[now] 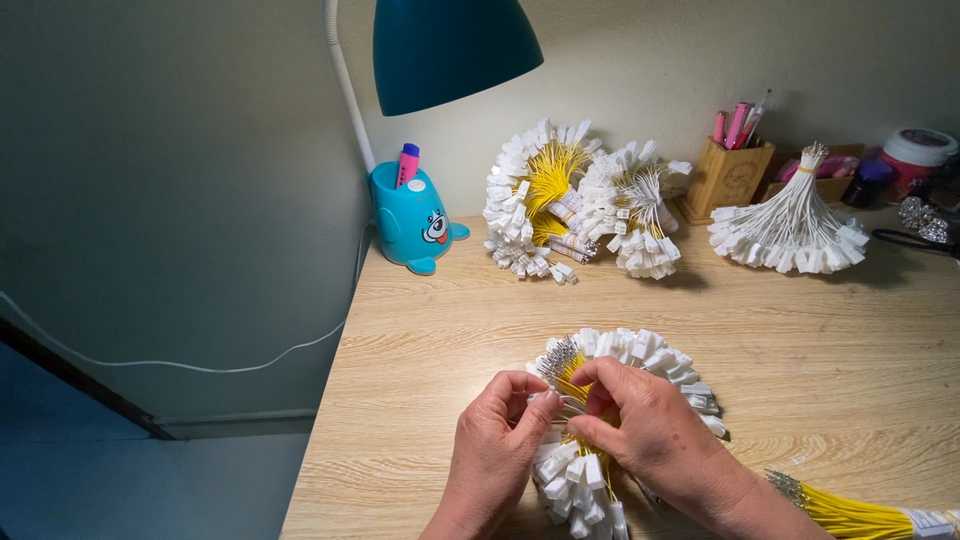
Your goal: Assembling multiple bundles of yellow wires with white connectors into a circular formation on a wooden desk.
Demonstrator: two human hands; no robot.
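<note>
Left hand (497,440) pinches the bare-tipped end of a bundle of yellow wires (585,420), thumb and forefinger closed on the strands near their silvery tips. Right hand (640,420) grips the same bundle from the other side, its fingers curled over the yellow strands just beside the left fingertips; both hands are thus clenched on the bundle. White plastic connectors at the wire ends fan out around and beneath the hands, some toward the far side, some toward the near edge. This bundle rests on the light wooden counter (450,330), near its front edge and roughly in the middle of the view.

At the lower right, a second yellow bundle (850,515) lies on the counter just beside the right forearm, its bare tips pointing toward the hands. Well apart, along the wall, lies a pile of similar bundles (570,205), yellow and white-wired, with white connectors. To its right sits a bundle of white wires (790,230), tied at the top and spread at the base. Behind these stands a wooden pen holder (735,178) with pink pens. At the far left corner stands a blue animal-shaped lamp base (410,225), its teal shade (450,50) overhead.
</note>
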